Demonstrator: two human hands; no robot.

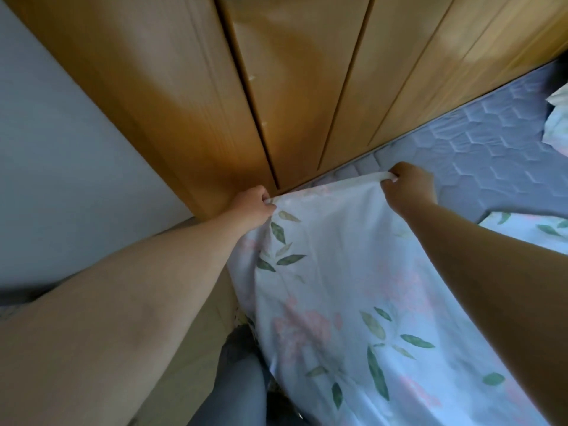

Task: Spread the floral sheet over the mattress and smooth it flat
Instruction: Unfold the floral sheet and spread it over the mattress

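The floral sheet (335,272), white with pink flowers and green leaves, lies stretched over the near end of the mattress (479,149), a grey-blue quilted surface with a hexagon pattern. My left hand (253,207) grips the sheet's far corner by the wardrobe. My right hand (410,186) pinches the same far hem further right, pulled taut between both hands. Beyond the hem the mattress is bare.
A wooden wardrobe (276,87) with tall doors stands right against the mattress's far edge. A pale wall (61,164) is on the left. More floral fabric (559,118) is bunched at the far right. My legs in grey trousers (236,388) are beside the bed.
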